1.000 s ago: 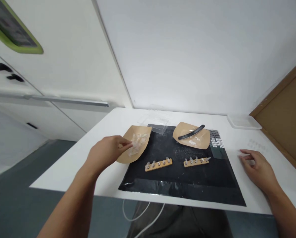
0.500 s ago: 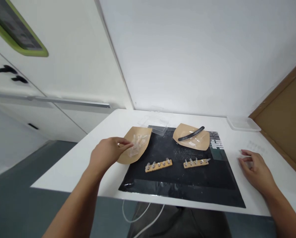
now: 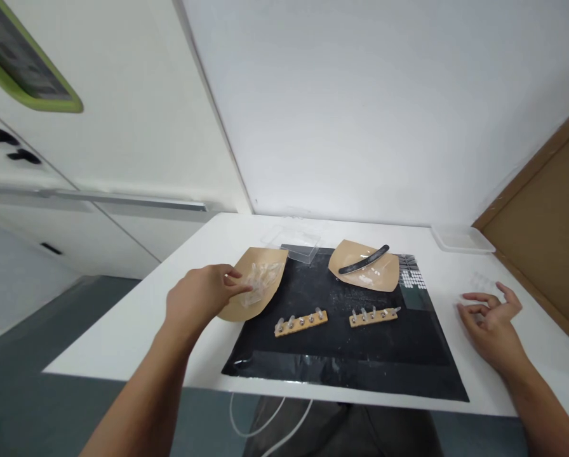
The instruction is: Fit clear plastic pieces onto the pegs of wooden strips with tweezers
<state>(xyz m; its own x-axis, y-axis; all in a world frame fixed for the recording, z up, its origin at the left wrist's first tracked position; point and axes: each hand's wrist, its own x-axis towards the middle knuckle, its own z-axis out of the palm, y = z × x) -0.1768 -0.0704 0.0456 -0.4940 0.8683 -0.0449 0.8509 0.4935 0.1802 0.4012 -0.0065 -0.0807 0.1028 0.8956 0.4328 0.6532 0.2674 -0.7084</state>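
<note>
My left hand is at the left brown paper tray, its thumb and index finger closed in a pinch beside a pile of clear plastic nail tips. Anything between those fingertips is too small to make out. On the right, my right hand hovers at the white tabletop, thumb and index fingertips close together and another finger raised. What they hold, if anything, cannot be made out. Between the hands, a left wooden strip and a right wooden strip carry metal studs, several with clear nail tips standing on them.
Both strips lie on a black mat. A black nail file rests across the right paper tray. Behind are a clear plastic box and a shallow clear container. Cardboard stands at the right; a clear sheet lies near my right hand.
My left index fingertip has drawn back slightly from the thumb tip over the tray. A finger of my right hand has lifted. The whole view has shifted a little.
</note>
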